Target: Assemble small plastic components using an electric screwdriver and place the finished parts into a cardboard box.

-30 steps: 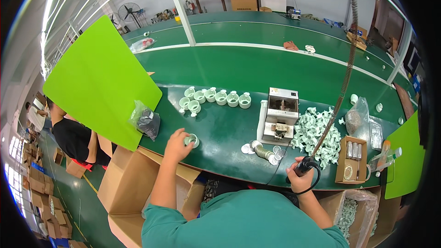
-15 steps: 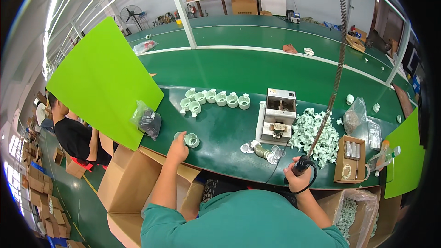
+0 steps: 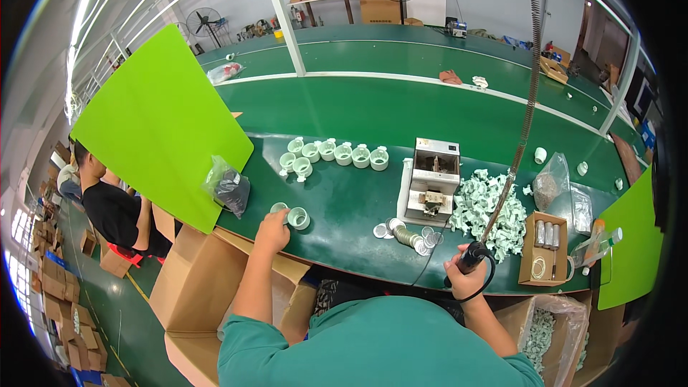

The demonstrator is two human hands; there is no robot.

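My left hand (image 3: 272,231) is closed on the rim of a pale green cup (image 3: 278,208) near the table's front left. Right beside that cup stands another pale green cup (image 3: 298,218), its open top facing up. My right hand (image 3: 466,279) grips a black powered screwdriver (image 3: 471,257), which hangs tilted from a long coiled spring (image 3: 530,79); its tip is hidden. Farther back, several pale green cups with small tabs (image 3: 343,153) stand in a row. A metal-cased machine (image 3: 432,183) sits between my hands, with clear round discs (image 3: 407,235) scattered in front.
Right of the machine lies a heap of pale green plastic parts (image 3: 491,208). A small cardboard tray (image 3: 532,272) holds metal cylinders. Lime green panels (image 3: 165,129) flank the table. Open cartons (image 3: 188,279) stand at its front edge. A person in black (image 3: 111,208) sits at left.
A few loose cups on the green surface beyond the table have shifted slightly left. My hands stay almost where they were, the left on its cup and the right on the screwdriver.
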